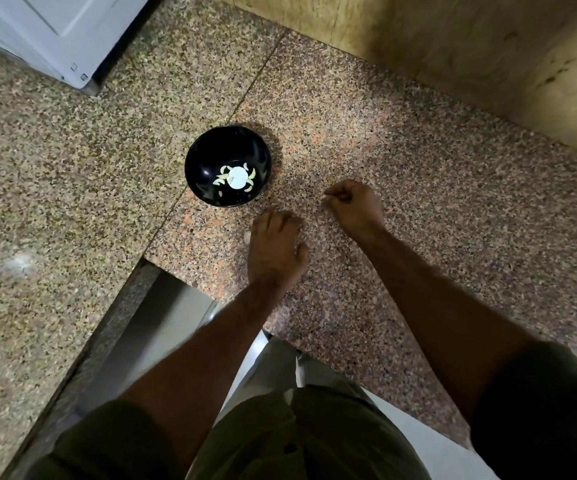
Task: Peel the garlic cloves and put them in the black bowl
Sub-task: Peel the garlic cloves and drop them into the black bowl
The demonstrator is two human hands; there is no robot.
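The black bowl (228, 166) stands on the speckled stone counter (418, 209) and holds several peeled garlic cloves (220, 180) around a white round spot at its bottom. My left hand (275, 244) lies palm down on the counter just to the near right of the bowl, fingers bent down onto the stone; whatever is beneath them is hidden. A small pale garlic clove (246, 235) lies at that hand's left edge. My right hand (354, 204) hovers to the right of the bowl, fingers curled, thumb and forefinger pinched together on a tiny pale bit.
A wooden wall panel (470, 57) borders the counter at the back right. A white appliance (55, 32) stands at the back left. The counter has an inner corner edge (148, 261) in front of my body, with the floor below.
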